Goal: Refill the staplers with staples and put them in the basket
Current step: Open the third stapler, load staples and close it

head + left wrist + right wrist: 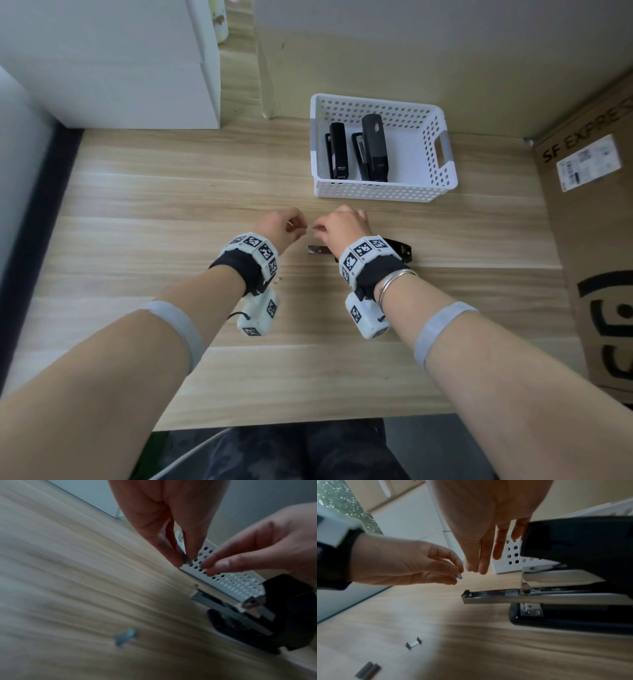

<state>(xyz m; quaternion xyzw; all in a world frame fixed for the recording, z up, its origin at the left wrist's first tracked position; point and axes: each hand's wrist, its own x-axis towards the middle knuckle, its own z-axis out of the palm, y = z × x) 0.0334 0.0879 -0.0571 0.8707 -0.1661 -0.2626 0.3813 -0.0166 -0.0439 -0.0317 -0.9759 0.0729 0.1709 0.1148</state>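
Observation:
An open black stapler [556, 616] lies on the wooden table, its lid raised and its metal staple rail [488, 596] sticking out to the left. In the head view my right wrist hides most of it. Just above the rail's end, my left hand [294, 224] pinches a short strip of staples [459, 576] between thumb and fingertips. My right hand [317, 228] hovers beside it, fingers pointing down, thumb and forefinger tips together, with nothing visible between them. Two black staplers [338, 150] [375, 147] lie in the white perforated basket [376, 193] behind the hands.
Loose staple strips [413, 644] [368, 670] lie on the table in front of the stapler. A large cardboard box [589, 205] stands along the right edge. A white cabinet [120, 68] fills the back left corner.

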